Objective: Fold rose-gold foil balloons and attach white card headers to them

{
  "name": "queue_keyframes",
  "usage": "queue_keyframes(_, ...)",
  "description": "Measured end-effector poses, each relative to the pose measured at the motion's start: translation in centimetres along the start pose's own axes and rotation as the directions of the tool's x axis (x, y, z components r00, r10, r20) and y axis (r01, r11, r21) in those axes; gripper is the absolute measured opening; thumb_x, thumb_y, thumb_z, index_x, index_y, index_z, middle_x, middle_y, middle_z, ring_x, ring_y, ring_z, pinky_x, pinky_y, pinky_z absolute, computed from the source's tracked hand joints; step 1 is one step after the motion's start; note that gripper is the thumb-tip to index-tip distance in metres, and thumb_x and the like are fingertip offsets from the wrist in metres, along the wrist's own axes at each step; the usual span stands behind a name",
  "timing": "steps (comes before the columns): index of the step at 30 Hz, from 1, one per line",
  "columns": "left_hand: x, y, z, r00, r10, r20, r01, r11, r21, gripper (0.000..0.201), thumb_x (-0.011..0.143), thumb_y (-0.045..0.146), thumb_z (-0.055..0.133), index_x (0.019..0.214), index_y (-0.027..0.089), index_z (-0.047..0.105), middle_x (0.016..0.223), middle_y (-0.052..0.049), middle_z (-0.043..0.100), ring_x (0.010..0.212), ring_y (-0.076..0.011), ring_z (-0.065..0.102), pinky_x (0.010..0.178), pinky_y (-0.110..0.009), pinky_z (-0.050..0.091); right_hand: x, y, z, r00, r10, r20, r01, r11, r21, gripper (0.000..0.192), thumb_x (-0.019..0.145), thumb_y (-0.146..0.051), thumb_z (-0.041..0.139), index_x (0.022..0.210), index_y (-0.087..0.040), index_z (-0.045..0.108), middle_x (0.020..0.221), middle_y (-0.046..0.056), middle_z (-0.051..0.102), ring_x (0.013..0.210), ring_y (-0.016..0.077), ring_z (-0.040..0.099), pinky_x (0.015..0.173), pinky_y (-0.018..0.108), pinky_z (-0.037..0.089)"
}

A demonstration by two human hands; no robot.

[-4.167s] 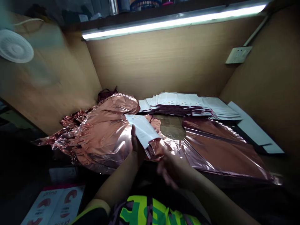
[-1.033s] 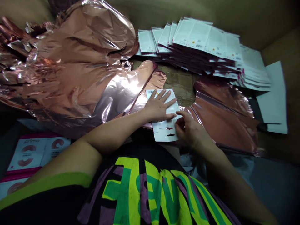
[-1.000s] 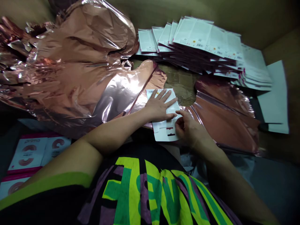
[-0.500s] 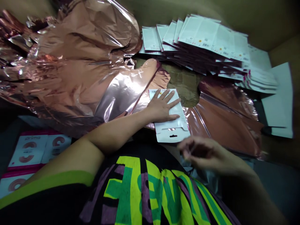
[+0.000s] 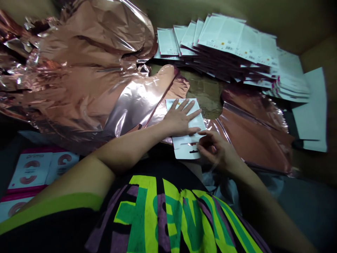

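White packet [image 5: 187,137], flat on the work surface close to the person's chest, lies pinned under the left hand [image 5: 179,118], whose palm is down and fingers [image 5: 190,107] spread across the packet's upper half. Its hang-hole flap points toward the person, just below that hand. The right hand [image 5: 214,149] comes in from the packet's right edge, fingers curled and fingertips touching the flap beside the slot; whether it pinches the flap or merely presses on it cannot be told. Neither hand lifts anything.

Left of and beyond the left hand spreads a crumpled heap of rose-gold foil balloons [image 5: 79,70], one smooth lobe running up to the packet's far left corner. To the right of the right hand lies another flat rose-gold foil sheet [image 5: 252,130], its near edge touching the packet's side. Well beyond both hands, against the brown back wall, a fanned row of finished white packets [image 5: 231,45] overlaps like shingles. Near the left elbow, low at the frame's edge, sit printed cards with pink borders [image 5: 34,168]. A black shirt with green lettering [image 5: 158,214] fills the foreground.
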State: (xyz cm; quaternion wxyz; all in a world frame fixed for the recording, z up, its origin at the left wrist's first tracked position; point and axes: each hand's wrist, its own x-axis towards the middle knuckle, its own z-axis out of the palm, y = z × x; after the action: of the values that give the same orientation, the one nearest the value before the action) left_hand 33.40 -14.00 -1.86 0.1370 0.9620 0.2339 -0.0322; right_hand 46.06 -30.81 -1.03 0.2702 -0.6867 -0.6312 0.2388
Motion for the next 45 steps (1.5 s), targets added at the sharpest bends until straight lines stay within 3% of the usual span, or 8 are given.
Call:
queue_keyframes(14, 0.0, -0.1, 0.1, 1.000, 0.014, -0.009, -0.014, 1.000, -0.006, 0.080, 0.088, 0.072, 0.034, 0.155, 0.029, 0.025, 0.165, -0.002, 0.012, 0.152, -0.0295, 0.002, 0.121, -0.054, -0.004, 1.9, -0.2, 0.7, 0.999, 0.008, -0.032, -0.015, 0.969, -0.248, 0.054, 0.079, -0.017, 0.052, 0.133, -0.010, 0.047, 0.077, 0.006, 0.063, 0.064, 0.0169, 0.058, 0.058, 0.029, 0.045)
queue_keyframes(17, -0.2, -0.1, 0.0, 1.000, 0.025, -0.010, -0.025, 1.000, -0.015, 0.080, 0.088, 0.072, 0.036, 0.155, 0.028, 0.025, 0.165, -0.005, 0.012, 0.152, -0.0308, 0.002, 0.120, -0.055, -0.004, 0.1, -2.3, -1.0, 0.957, 0.020, 0.290, -0.063, 0.988, 0.140, 0.050, 0.084, -0.022, 0.057, 0.133, -0.015, 0.044, 0.077, 0.002, 0.062, 0.061, 0.0121, 0.057, 0.055, 0.023, 0.045)
queue_keyframes(20, 0.0, -0.2, 0.2, 0.999, 0.034, -0.017, -0.034, 0.999, -0.024, 0.079, 0.090, 0.070, 0.036, 0.155, 0.027, 0.025, 0.164, -0.008, 0.012, 0.151, -0.0314, 0.003, 0.119, -0.057, -0.004, -2.0, -3.2, -3.0, 0.776, -0.131, 0.616, -0.119, 0.930, 0.347, 0.024, 0.092, -0.034, 0.058, 0.110, -0.018, 0.059, 0.070, -0.001, 0.061, 0.056, 0.0094, 0.056, 0.052, 0.021, 0.044)
queue_keyframes(24, 0.3, -0.5, 0.1, 0.995, 0.075, -0.068, -0.077, 0.997, -0.024, 0.079, 0.089, 0.067, 0.044, 0.153, 0.024, 0.028, 0.163, -0.011, 0.017, 0.150, -0.0351, 0.008, 0.118, -0.059, 0.002, -2.7, -0.9, -3.1, 0.968, -0.158, 0.195, 0.165, 0.986, -0.023, 0.034, 0.080, -0.044, 0.074, 0.098, -0.017, 0.065, 0.087, 0.008, 0.065, 0.077, 0.0197, 0.061, 0.065, 0.031, 0.051)
queue_keyframes(28, -2.4, 0.1, -0.8, 0.953, 0.225, -0.201, -0.222, 0.974, 0.038, 0.056, 0.091, 0.055, 0.054, 0.129, 0.015, 0.058, 0.143, -0.016, 0.048, 0.136, -0.0362, 0.036, 0.111, -0.051, 0.031, -1.9, 1.4, -0.9, 0.894, -0.449, -0.002, 0.410, 0.817, -0.407, 0.022, 0.086, -0.026, 0.066, 0.107, -0.019, 0.065, 0.108, 0.013, 0.065, 0.098, 0.0265, 0.057, 0.084, 0.042, 0.050)
queue_keyframes(33, -9.0, 0.4, 0.7, 0.851, 0.460, -0.255, -0.437, 0.888, 0.142, 0.047, 0.085, 0.050, 0.066, 0.111, 0.012, 0.062, 0.122, -0.017, 0.062, 0.117, -0.0324, 0.056, 0.099, -0.049, 0.047, -1.6, 1.4, 1.1, 0.831, -0.541, -0.127, 0.439, 0.778, -0.449, 0.013, 0.090, -0.015, 0.056, 0.096, -0.019, 0.067, 0.096, 0.009, 0.067, 0.087, 0.0212, 0.057, 0.077, 0.035, 0.050)
queue_keyframes(39, -10.5, -0.4, 3.7, 0.744, 0.259, -0.616, -0.397, 0.913, -0.096, 0.011, 0.093, 0.022, 0.058, 0.091, 0.012, 0.063, 0.102, -0.012, 0.070, 0.111, -0.0215, 0.065, 0.106, -0.038, 0.050, -0.3, 1.8, 1.4, 0.900, -0.378, -0.216, 0.314, 0.907, -0.280, 0.013, 0.091, -0.029, 0.061, 0.086, -0.018, 0.067, 0.084, 0.007, 0.065, 0.076, 0.0177, 0.058, 0.067, 0.030, 0.048)
queue_keyframes(45, -10.5, -0.7, 4.3, 0.733, 0.288, -0.617, -0.325, 0.944, 0.054, 0.031, 0.096, 0.022, 0.054, 0.125, 0.012, 0.058, 0.128, -0.016, 0.063, 0.121, -0.0233, 0.061, 0.099, -0.037, 0.056, -0.3, 0.1, 3.9, 0.899, -0.373, -0.228, 0.251, 0.867, -0.431, 0.033, 0.095, -0.039, 0.055, 0.120, -0.020, 0.064, 0.121, 0.012, 0.067, 0.114, 0.0292, 0.057, 0.096, 0.048, 0.047)
